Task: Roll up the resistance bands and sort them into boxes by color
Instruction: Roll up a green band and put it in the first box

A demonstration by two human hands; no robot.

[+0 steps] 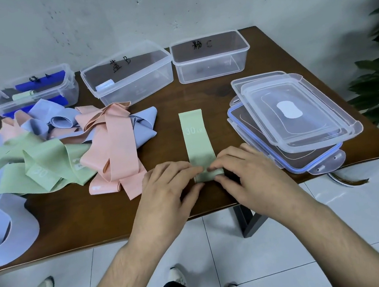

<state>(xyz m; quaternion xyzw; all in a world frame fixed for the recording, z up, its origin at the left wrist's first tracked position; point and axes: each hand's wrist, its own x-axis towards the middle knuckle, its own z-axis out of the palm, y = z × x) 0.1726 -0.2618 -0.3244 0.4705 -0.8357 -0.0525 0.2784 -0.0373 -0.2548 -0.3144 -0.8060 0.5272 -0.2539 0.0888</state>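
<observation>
i see the green band (pixel 197 137) lying flat on the brown table (pixel 74 217), its long axis running away from me toward the boxes, far end pointing at the gap between box b (pixel 129 76) and box c (pixel 210 57). it reads "30 lb" in pale print near the far end. its near end is curled into a small roll, and that roll sits right between my hands: my left hand (pixel 168 188) pinches it from the left, my right hand (pixel 250 174) pinches it from the right, fingers curled over it. the boxes carry handwritten marks with "a" on box a (pixel 33 90), "b" and "c". a pile of loose bands (pixel 66 148) lies left of the green band, and stacked lids (pixel 296 117) lie to its right.
</observation>
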